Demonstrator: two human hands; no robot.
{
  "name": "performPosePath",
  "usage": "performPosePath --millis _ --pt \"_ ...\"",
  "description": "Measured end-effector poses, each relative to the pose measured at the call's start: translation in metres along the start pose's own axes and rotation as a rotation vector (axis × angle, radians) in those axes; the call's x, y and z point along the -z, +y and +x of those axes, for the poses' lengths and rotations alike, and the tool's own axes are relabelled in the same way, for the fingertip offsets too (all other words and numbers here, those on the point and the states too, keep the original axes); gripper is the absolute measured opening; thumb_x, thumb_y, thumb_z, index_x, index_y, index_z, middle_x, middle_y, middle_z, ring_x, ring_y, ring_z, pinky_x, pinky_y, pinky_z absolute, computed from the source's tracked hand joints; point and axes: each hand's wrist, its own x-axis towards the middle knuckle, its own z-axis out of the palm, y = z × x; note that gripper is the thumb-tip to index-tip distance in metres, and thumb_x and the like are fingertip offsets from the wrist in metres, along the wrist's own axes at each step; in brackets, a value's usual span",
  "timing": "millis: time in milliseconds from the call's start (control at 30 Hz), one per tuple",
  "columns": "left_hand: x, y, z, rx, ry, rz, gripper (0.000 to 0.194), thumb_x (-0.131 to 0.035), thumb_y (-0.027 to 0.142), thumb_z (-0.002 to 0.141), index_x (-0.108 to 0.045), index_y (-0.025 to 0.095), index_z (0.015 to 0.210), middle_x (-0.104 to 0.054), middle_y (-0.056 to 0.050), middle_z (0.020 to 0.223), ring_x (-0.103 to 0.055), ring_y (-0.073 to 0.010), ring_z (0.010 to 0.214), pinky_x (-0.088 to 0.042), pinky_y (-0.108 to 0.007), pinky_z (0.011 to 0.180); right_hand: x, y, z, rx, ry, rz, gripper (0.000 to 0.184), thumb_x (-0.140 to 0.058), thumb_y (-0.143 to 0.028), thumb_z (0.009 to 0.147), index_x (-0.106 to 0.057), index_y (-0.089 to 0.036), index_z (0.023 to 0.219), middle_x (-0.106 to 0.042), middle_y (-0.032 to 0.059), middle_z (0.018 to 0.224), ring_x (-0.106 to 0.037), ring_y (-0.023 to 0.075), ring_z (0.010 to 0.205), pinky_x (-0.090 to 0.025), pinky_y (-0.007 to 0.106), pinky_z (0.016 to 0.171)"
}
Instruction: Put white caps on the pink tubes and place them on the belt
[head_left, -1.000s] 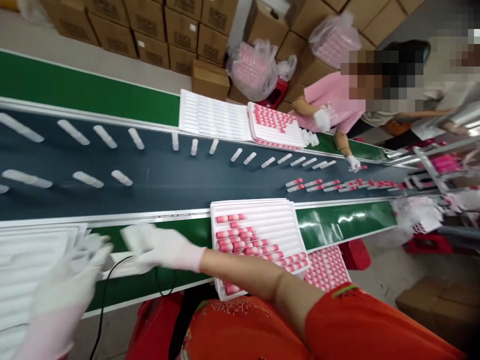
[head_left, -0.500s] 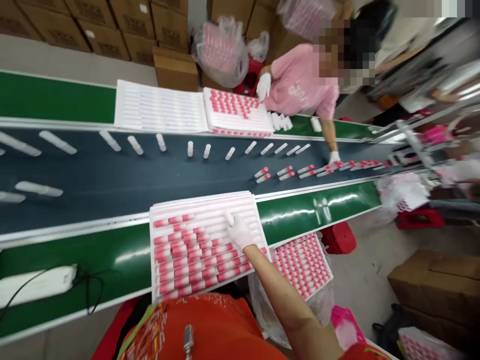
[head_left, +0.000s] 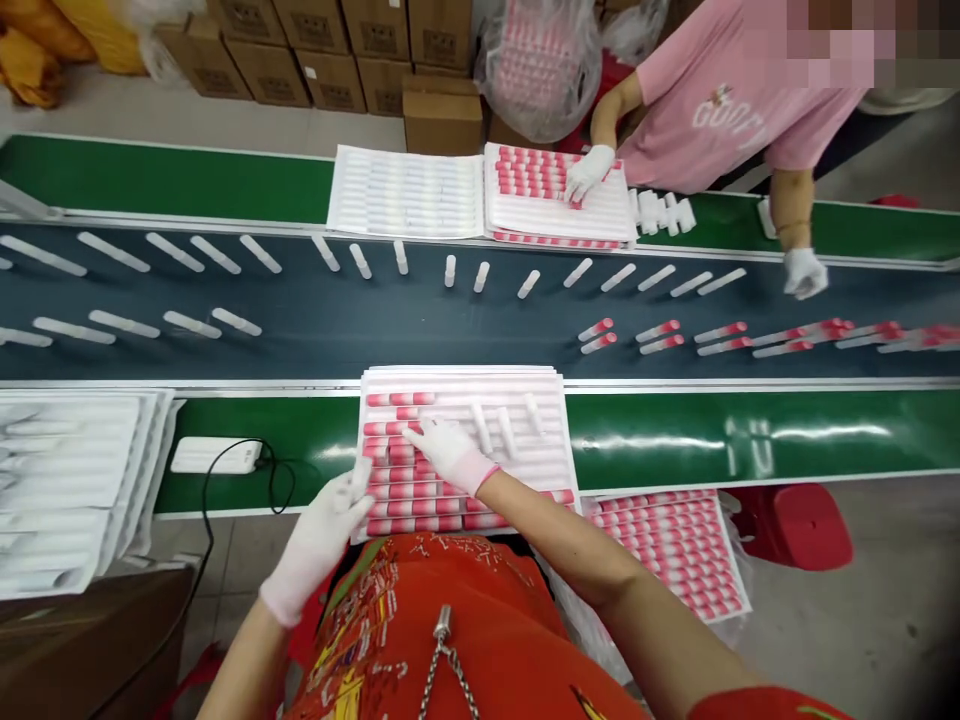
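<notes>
Resting the white-gloved fingers of the right hand (head_left: 448,452) among red-and-white cylindrical tubes (head_left: 405,491) in a white ribbed tray (head_left: 536,468), pointed the fingertips leftward, toward the filled side. Could not tell from above about any pinch there. Held the left hand (head_left: 326,525), gloved alike, at the tray's left edge, with thumb and forefinger near a small pale patch; could not tell a gripped piece from part of the glove.

Had the red-and-white tubes under, left of and nearer the body than the right fingertips, long axes running left to right along the grooves, with the right hand nearer to most of the upper rows. Had three plain white tubes (head_left: 508,433) just right of that hand and slightly beyond, loose across the grooves, long axes pointing mostly away from the body, and far nearer to it than to the left hand.

Farther out, had a green surface (head_left: 645,460) under the tray, a flat white box (head_left: 216,455) with a black cable to the left, and a blue-grey conveyor belt (head_left: 420,340) beyond, then a co-worker's gloved hand (head_left: 589,173) on another white tray (head_left: 540,218).
</notes>
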Motion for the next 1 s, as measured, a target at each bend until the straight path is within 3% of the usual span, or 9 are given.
performPosePath --millis 133,200,300,367,467,633,767,900,1000 --pt "-0.019 0.057 0.044 -0.043 -0.149 0.039 0.035 -0.073 0.039 0.075 -0.070 0.018 0.103 -0.076 -0.006 0.094 -0.072 -0.0270 0.088 -0.055 -0.037 0.083 0.000 0.010 0.011 -0.082 0.067 0.141 0.035 -0.054 -0.002 0.085 -0.066 -0.017 0.114 -0.067 0.0124 0.108 -0.062 0.0230 0.098 -0.052 0.037 0.085" --pt "-0.026 0.083 0.053 -0.052 -0.219 -0.023 0.038 -0.073 0.039 0.073 -0.069 0.017 0.104 -0.075 -0.004 0.083 -0.071 -0.0240 0.075 -0.055 -0.035 0.073 0.011 0.019 0.001 -0.224 0.301 0.458 0.035 -0.053 -0.008 0.088 -0.064 -0.017 0.120 -0.067 0.0091 0.105 -0.062 0.0189 0.090 -0.052 0.034 0.081" --pt "-0.037 0.108 0.056 -0.062 -0.389 -0.184 0.049 -0.077 0.040 0.071 -0.067 0.016 0.113 -0.072 -0.003 0.075 -0.068 -0.0213 0.066 -0.053 -0.031 0.061 0.041 0.028 -0.023 -0.395 0.702 1.215 0.048 -0.056 -0.023 0.088 -0.055 -0.021 0.136 -0.064 0.0024 0.093 -0.055 0.0137 0.072 -0.050 0.028 0.068" --pt "-0.044 0.114 0.057 -0.102 -0.533 -0.273 0.043 -0.076 0.046 0.074 -0.070 0.015 0.103 -0.067 -0.002 0.067 -0.063 -0.0182 0.059 -0.051 -0.029 0.056 0.063 0.027 -0.036 -0.347 0.793 1.552 0.052 -0.062 -0.029 0.085 -0.056 -0.023 0.136 -0.061 -0.0004 0.085 -0.052 0.0126 0.068 -0.047 0.026 0.063" --pt "-0.052 0.115 0.061 -0.151 -0.668 -0.299 0.040 -0.067 0.055 0.083 -0.070 0.015 0.083 -0.057 -0.001 0.054 -0.053 -0.0131 0.049 -0.047 -0.026 0.051 0.082 0.025 -0.045 -0.236 0.802 1.771 0.044 -0.070 -0.031 0.080 -0.063 -0.022 0.122 -0.060 -0.0010 0.081 -0.054 0.0126 0.068 -0.046 0.025 0.061" --pt "-0.057 0.126 0.067 -0.149 -0.733 -0.134 0.044 -0.062 0.055 0.086 -0.072 0.015 0.101 -0.064 -0.002 0.066 -0.047 -0.0097 0.045 -0.033 -0.022 0.040 0.085 0.032 -0.054 -0.177 0.803 1.749 0.038 -0.071 -0.040 0.083 -0.063 -0.022 0.115 -0.067 0.0034 0.094 -0.055 0.0118 0.066 -0.043 0.023 0.052" --pt "-0.061 0.138 0.070 -0.174 -0.663 -0.011 0.045 -0.066 0.048 0.083 -0.070 0.016 0.115 -0.067 0.001 0.070 -0.043 -0.0075 0.041 -0.032 -0.021 0.041 0.091 0.032 -0.065 -0.244 0.787 1.519 0.040 -0.072 -0.036 0.083 -0.064 -0.022 0.120 -0.070 0.0060 0.102 -0.059 0.0127 0.071 -0.049 0.025 0.056" --pt "-0.067 0.134 0.076 -0.164 -0.560 -0.044 0.047 -0.075 0.045 0.075 -0.069 0.015 0.110 -0.064 0.002 0.061 -0.044 -0.0097 0.037 -0.033 -0.024 0.041 0.099 0.014 -0.067 -0.323 0.903 1.255 0.041 -0.071 -0.026 0.081 -0.067 -0.025 0.122 -0.068 0.0045 0.112 -0.066 0.0173 0.092 -0.057 0.032 0.078" --pt "-0.069 0.123 0.081 -0.185 -0.621 -0.108 0.040 -0.073 0.050 0.076 -0.071 0.016 0.096 -0.058 0.002 0.053 -0.046 -0.0122 0.039 -0.034 -0.024 0.043 0.104 0.002 -0.066 -0.358 0.942 1.253 0.030 -0.075 -0.024 0.076 -0.070 -0.023 0.105 -0.068 0.0019 0.094 -0.067 0.0185 0.086 -0.059 0.034 0.077"
